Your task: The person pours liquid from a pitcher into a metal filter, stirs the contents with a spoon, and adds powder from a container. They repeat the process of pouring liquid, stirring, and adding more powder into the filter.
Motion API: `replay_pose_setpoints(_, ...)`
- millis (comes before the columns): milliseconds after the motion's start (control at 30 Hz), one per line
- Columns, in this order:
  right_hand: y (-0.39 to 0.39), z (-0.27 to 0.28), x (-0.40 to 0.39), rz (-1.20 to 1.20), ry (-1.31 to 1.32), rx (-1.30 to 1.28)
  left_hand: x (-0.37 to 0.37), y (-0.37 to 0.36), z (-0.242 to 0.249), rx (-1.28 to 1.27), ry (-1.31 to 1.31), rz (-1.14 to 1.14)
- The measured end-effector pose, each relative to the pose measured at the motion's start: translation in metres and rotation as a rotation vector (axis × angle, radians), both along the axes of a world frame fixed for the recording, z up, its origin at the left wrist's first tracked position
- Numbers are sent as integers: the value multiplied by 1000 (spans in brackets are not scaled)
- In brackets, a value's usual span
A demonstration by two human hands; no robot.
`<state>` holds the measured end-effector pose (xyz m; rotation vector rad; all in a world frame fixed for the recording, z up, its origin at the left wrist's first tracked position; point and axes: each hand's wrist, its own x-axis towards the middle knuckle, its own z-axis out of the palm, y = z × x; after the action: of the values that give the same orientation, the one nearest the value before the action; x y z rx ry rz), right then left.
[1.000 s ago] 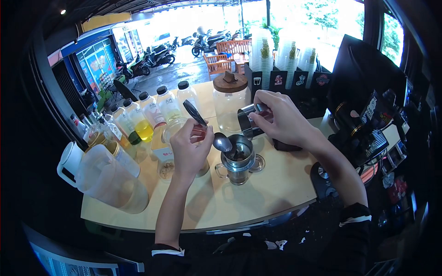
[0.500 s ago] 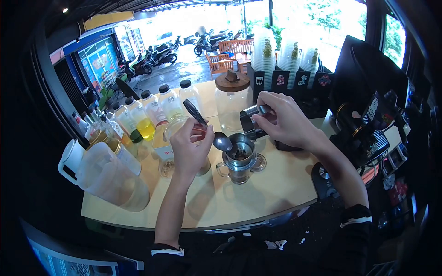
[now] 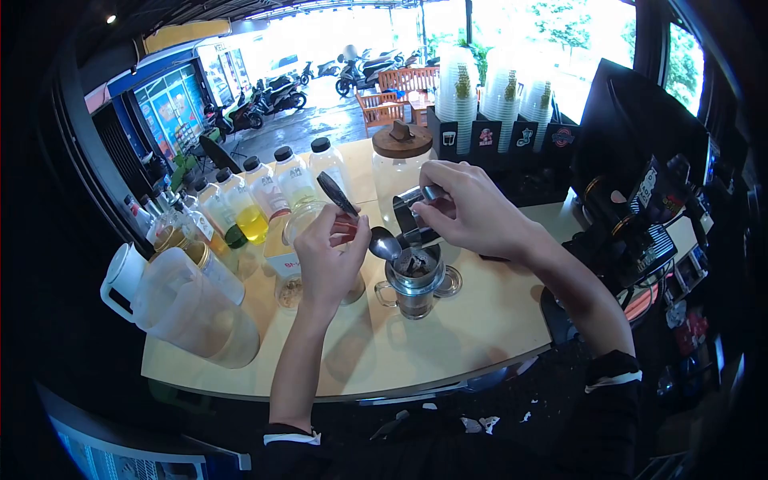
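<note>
syrup bottles in row, counter left | frosted pitcher front-left | wood-lidded glass jar centre-back | plastic cup stacks behind | parked motorbikes outside

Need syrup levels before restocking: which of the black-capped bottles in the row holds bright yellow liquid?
The second bottle from the left: its lower part is vivid yellow. The other bottles to its right look pale or nearly clear.

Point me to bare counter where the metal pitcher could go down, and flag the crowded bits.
Bare counter runs from the glass mug to the near edge and right toward the dark machine. Another bare patch lies between the left forearm and the plastic jug. Crowded: the bottle row at back left and the jar behind the mug.
</note>
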<state>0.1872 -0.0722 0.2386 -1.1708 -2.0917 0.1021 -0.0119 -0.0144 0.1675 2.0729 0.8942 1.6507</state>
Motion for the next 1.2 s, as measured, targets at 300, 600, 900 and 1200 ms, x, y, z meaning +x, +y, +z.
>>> replay_pose_setpoints(300, -7, -5, -1, 31, -33, 38, 0, 2, -2, 9, 13, -3)
replay_pose_setpoints(600, -23, -6, 10, -9, -78, -5, -1, 2, -3, -4, 2, -12)
replay_pose_setpoints(900, -23, 2, 17, -105, -50, -50, -4, 0, 1, 79, -19, -5)
replay_pose_setpoints(1200, 5, -5, 8, -28, -30, 9, -5, -6, 3, 112, -1, 10)
